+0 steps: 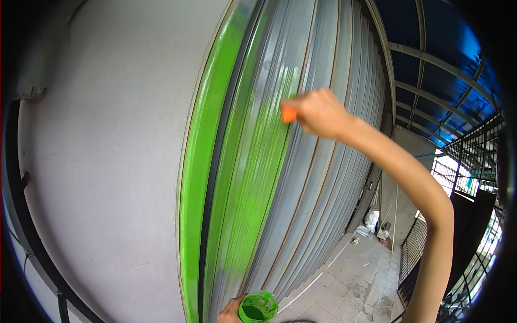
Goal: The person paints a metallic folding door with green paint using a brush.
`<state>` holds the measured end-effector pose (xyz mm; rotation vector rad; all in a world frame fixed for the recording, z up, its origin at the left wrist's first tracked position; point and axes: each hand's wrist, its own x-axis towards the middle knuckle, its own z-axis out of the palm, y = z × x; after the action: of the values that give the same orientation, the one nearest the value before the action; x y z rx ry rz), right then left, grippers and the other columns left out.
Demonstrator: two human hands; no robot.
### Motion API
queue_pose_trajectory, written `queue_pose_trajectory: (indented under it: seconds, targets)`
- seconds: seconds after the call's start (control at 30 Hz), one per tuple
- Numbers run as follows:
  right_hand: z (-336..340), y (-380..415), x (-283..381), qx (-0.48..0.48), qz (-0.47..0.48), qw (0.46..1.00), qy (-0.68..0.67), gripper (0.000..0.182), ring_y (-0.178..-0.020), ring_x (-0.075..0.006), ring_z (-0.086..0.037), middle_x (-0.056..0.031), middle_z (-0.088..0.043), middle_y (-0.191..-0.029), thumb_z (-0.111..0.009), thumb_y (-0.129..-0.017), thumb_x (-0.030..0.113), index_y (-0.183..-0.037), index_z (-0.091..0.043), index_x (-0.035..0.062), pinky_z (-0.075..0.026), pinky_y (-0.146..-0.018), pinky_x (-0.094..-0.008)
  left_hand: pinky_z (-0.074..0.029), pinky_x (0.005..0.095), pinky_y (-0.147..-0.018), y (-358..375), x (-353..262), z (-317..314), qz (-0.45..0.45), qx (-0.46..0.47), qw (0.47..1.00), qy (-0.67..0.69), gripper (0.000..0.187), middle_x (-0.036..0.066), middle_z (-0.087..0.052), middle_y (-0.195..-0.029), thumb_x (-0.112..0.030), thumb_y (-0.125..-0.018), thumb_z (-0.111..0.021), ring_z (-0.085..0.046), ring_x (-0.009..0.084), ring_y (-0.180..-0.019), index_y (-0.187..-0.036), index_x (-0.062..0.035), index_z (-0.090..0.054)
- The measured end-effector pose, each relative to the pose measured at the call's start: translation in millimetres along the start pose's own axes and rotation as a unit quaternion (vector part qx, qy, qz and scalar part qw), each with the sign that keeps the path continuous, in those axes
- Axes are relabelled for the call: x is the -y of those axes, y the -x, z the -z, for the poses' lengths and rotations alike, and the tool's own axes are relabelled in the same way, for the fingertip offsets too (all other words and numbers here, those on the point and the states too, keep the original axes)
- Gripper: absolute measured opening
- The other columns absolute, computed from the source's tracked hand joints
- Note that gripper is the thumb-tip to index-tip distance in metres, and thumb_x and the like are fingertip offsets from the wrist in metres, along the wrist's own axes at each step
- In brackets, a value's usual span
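My right hand (322, 112) is raised against a grey ribbed metal folding door (318, 177), its fingers closed round the orange handle of a paintbrush (289, 114). The hand hides most of the brush, and its bristles are hard to make out. Wet-looking green paint (245, 204) covers the panel beside the hand in streaks, thinning toward the top. At the bottom edge of the view, my left hand (229, 312) grips a small tub (272, 308) from its left side. Green paint lies inside the tub and is smeared on its walls.
A green-painted frame strip (207, 140) borders the white wall (118, 151) on the left. Grey floor tiles (344, 285) run along the door's foot, with some litter (371, 220) at the far end. A metal fence (414, 247) and blue roofing (447, 27) are on the right.
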<state>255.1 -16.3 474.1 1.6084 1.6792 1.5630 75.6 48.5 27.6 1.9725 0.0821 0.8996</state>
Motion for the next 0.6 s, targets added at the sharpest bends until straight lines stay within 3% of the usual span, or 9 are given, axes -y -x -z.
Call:
queue_pose_trajectory:
  seconds: [0.03, 0.1, 0.2, 0.3, 0.43, 0.47, 0.53, 0.6]
  targets:
    - [-14, 18, 23, 0.028, 0.032, 0.999, -0.016, 0.024, -0.058, -0.0258, -0.064, -0.0066, -0.064, -0.068, -0.06, -0.065, -0.007, -0.083, -0.056, 0.0093, -0.048, -0.05, -0.0388, -0.055, 0.0416, -0.085, 1, -2, 1, 0.011, 0.0, 1.0, 0.004, 0.092, 0.018, -0.067, -0.111, -0.039, -0.051, -0.094, -0.067, 0.0338, -0.099, -0.127, -0.0026, -0.055]
    - [-21, 44, 60, 0.091, 0.032, 0.993, -0.073, 0.025, -0.057, -0.0257, -0.064, -0.0061, -0.065, -0.07, -0.061, -0.064, -0.007, -0.082, -0.056, 0.0091, -0.05, -0.05, -0.0371, -0.056, 0.0419, -0.084, 4, -2, 3, 0.014, 0.009, 1.0, 0.007, 0.094, 0.019, -0.067, -0.112, -0.039, -0.051, -0.094, -0.067, 0.0348, -0.098, -0.128, -0.0025, -0.054]
    - [-10, 44, 65, 0.055, 0.002, 0.979, -0.197, 0.031, -0.055, -0.0288, -0.063, -0.0096, -0.063, -0.065, -0.06, -0.065, -0.01, -0.09, -0.063, 0.0084, -0.05, -0.048, -0.0391, -0.056, 0.043, -0.084, 3, 5, 2, 0.0, 0.014, 1.0, -0.001, 0.096, 0.02, -0.066, -0.113, -0.041, -0.051, -0.093, -0.067, 0.0358, -0.099, -0.129, -0.0027, -0.052]
    - [-2, 25, 7, -0.051, -0.03, 0.984, -0.17, 0.02, -0.053, -0.0253, -0.062, -0.0099, -0.062, -0.062, -0.062, -0.073, -0.005, -0.087, -0.063, 0.0088, -0.048, -0.049, -0.0362, -0.055, 0.0441, -0.085, 4, 8, 0, 0.005, 0.03, 1.0, 0.007, 0.098, 0.02, -0.064, -0.116, -0.043, -0.051, -0.093, -0.066, 0.0363, -0.101, -0.131, -0.0033, -0.051]
    - [20, -7, -67, -0.15, -0.14, 0.977, -0.065, 0.014, -0.057, -0.0207, -0.065, -0.0085, -0.067, -0.068, -0.065, -0.08, -0.001, -0.09, -0.065, 0.0089, -0.05, -0.055, -0.0315, -0.054, 0.0449, -0.086, 2, 17, -4, -0.016, 0.042, 0.999, 0.009, 0.099, 0.02, -0.062, -0.12, -0.042, -0.051, -0.093, -0.064, 0.0367, -0.104, -0.132, -0.0042, -0.05]
    - [22, -13, -76, -0.192, -0.111, 0.974, -0.038, 0.013, -0.059, -0.0216, -0.065, -0.0069, -0.068, -0.072, -0.064, -0.08, -0.001, -0.089, -0.063, 0.0084, -0.05, -0.055, -0.0314, -0.054, 0.0449, -0.086, 2, 20, -4, -0.011, 0.047, 0.999, 0.008, 0.099, 0.02, -0.062, -0.12, -0.042, -0.051, -0.093, -0.064, 0.0367, -0.104, -0.132, -0.0043, -0.05]
    - [19, -16, -68, -0.205, -0.057, 0.976, -0.035, 0.016, -0.061, -0.0237, -0.066, -0.0055, -0.069, -0.076, -0.064, -0.076, -0.003, -0.087, -0.061, 0.009, -0.051, -0.055, -0.0331, -0.054, 0.0448, -0.085, 1, 23, -4, -0.002, 0.059, 0.998, 0.003, 0.099, 0.02, -0.061, -0.121, -0.042, -0.052, -0.093, -0.064, 0.0366, -0.104, -0.133, -0.0044, -0.05]
    - [3, -3, -37, -0.121, -0.029, 0.991, -0.054, 0.023, -0.062, -0.0262, -0.066, -0.0056, -0.07, -0.078, -0.061, -0.07, -0.007, -0.085, -0.06, 0.0101, -0.052, -0.054, -0.035, -0.054, 0.0447, -0.085, 0, 20, -1, 0.0, 0.054, 0.998, 0.017, 0.099, 0.02, -0.061, -0.12, -0.042, -0.052, -0.093, -0.064, 0.0367, -0.103, -0.133, -0.004, -0.05]
